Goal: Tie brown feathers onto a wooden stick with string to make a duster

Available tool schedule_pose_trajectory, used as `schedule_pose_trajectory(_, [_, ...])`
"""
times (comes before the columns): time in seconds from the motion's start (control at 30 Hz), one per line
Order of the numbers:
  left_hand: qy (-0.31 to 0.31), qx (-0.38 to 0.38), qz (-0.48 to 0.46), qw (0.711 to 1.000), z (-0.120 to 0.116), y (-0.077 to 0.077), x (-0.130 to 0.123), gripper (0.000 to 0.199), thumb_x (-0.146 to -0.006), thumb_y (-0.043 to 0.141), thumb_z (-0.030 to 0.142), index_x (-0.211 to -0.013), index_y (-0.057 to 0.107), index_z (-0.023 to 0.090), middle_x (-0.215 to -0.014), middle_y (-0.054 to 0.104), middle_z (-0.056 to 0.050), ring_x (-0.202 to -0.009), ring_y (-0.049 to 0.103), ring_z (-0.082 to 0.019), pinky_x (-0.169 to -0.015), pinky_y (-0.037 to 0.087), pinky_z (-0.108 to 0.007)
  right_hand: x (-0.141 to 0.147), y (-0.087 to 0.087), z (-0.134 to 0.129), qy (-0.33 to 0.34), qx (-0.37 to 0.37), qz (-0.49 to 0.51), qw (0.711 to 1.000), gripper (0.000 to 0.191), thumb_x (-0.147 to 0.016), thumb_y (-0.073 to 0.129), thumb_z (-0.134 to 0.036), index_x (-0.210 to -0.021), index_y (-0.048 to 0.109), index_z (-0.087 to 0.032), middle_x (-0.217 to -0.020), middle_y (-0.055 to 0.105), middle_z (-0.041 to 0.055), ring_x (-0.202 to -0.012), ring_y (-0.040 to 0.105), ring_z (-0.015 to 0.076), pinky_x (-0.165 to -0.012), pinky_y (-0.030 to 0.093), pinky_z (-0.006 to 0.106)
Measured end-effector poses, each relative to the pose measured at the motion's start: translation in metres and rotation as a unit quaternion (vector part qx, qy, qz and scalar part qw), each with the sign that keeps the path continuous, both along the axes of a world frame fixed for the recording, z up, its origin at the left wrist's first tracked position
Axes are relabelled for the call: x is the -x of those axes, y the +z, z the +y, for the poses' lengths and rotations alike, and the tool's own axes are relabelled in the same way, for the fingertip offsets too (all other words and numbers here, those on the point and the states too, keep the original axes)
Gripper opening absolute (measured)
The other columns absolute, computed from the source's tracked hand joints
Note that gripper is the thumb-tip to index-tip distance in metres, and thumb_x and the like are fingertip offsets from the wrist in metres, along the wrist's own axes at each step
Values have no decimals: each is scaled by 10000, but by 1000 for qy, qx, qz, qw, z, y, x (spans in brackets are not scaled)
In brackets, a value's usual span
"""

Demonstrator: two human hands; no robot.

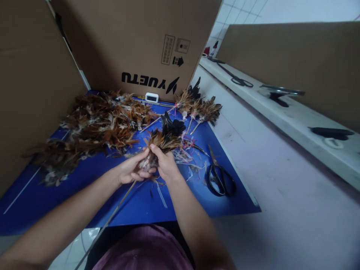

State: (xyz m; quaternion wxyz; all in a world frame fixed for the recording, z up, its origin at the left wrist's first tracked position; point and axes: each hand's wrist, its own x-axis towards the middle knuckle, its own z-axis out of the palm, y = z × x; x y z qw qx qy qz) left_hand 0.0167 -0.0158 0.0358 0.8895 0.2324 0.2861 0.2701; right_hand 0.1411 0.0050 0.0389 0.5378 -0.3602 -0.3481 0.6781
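My left hand [134, 168] is closed around the base of a brown and black feather bundle [165, 140] over the blue table mat [180, 200]. On the bundle's right side, my right hand [164, 160] pinches the feathers, its thumb beside the left thumb. A long thin stick [112, 215] runs from under my left hand down toward my lap. Black-handled scissors [221, 178] lie on the mat to the right, blades pointing away. Between them and my hands are scattered pink and clear strings [187, 153].
A large heap of brown feathers [104, 120] covers the mat's back left. Several tied feather bundles [197, 108] on sticks lie at the back right. Cardboard [112, 37] stands behind, with a small white digital device [152, 98] before it. A right-hand ledge [295, 112] holds tools.
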Motion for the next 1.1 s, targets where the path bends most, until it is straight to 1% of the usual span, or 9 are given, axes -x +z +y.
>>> schedule_pose_trajectory(0.23, [-16, 7, 23, 1000, 1, -5, 3, 302, -765, 632, 381, -694, 461, 142, -559, 373, 53, -364, 225, 8, -277, 128, -66, 3, -10, 1, 48, -20, -54, 997, 221, -710, 659, -347, -803, 674, -146, -785, 689, 42, -856, 632, 169, -802, 506, 286])
schedule_pose_trajectory(0.37, [-23, -38, 69, 997, -1, -5, 3, 251, -773, 587, 345, -722, 544, 103, -551, 460, 19, -335, 226, 6, -266, 103, -98, 2, -9, -2, 80, 41, -120, 989, 297, -706, 656, -421, -819, 663, -146, -619, 622, -8, -423, 482, 84, -453, 452, 236])
schedule_pose_trajectory(0.43, [-11, -57, 90, 994, -1, -6, 3, 238, -772, 571, 327, -715, 562, 96, -548, 489, 7, -317, 228, 6, -262, 112, -112, 2, -9, -3, 89, 54, -135, 985, 307, -693, 666, -433, -808, 656, -148, -575, 595, -20, -384, 436, 77, -406, 416, 233])
schedule_pose_trajectory(0.6, [27, -33, 80, 996, -1, -8, 3, 259, -733, 608, 256, -594, 413, 156, -496, 367, 76, -314, 183, 15, -275, 112, -97, 4, -14, 2, 34, -37, -86, 995, 276, -692, 680, -374, -876, 649, -171, -884, 675, 25, -871, 603, 164, -818, 486, 295])
schedule_pose_trajectory(0.7, [52, -28, 87, 994, 1, -8, 4, 276, -728, 606, 239, -591, 377, 166, -502, 341, 85, -321, 183, 15, -281, 100, -94, -4, -14, -2, 15, -69, -168, 983, 324, -756, 608, -432, -920, 627, -154, -898, 665, 48, -880, 601, 185, -842, 469, 331])
schedule_pose_trajectory(0.77, [83, -24, 99, 991, 1, -7, 5, 265, -722, 607, 229, -600, 381, 166, -509, 341, 86, -324, 200, 13, -285, 103, -95, -10, -12, -12, -58, -120, -270, 954, 407, -781, 582, -421, -1090, 561, -157, -993, 644, 72, -940, 589, 196, -879, 451, 358])
schedule_pose_trajectory(0.87, [131, -20, 121, 984, 0, -7, 5, 223, -704, 619, 214, -615, 422, 160, -498, 361, 81, -333, 272, -4, -292, 164, -105, -15, -8, -35, -182, -254, -428, 848, 630, -759, 616, -360, -1308, 373, -171, -1222, 530, 131, -1147, 486, 234, -995, 371, 434])
schedule_pose_trajectory(0.97, [159, -19, 119, 980, -2, -8, 4, 215, -681, 653, 212, -615, 457, 154, -491, 413, 62, -370, 381, -37, -332, 295, -135, -9, -7, -55, -180, -392, -527, 732, 722, -723, 652, -367, -1338, 335, -160, -1291, 466, 155, -1264, 362, 280, -1048, 300, 496])
schedule_pose_trajectory(1.1, [172, -31, 147, 974, -4, -12, 1, 189, -686, 675, 267, -634, 548, 137, -517, 532, 7, -430, 501, -92, -417, 434, -204, 5, -10, -62, -131, -424, -590, 675, 695, -746, 632, -377, -1343, 346, -164, -1311, 462, 149, -1299, 308, 298, -1057, 260, 516])
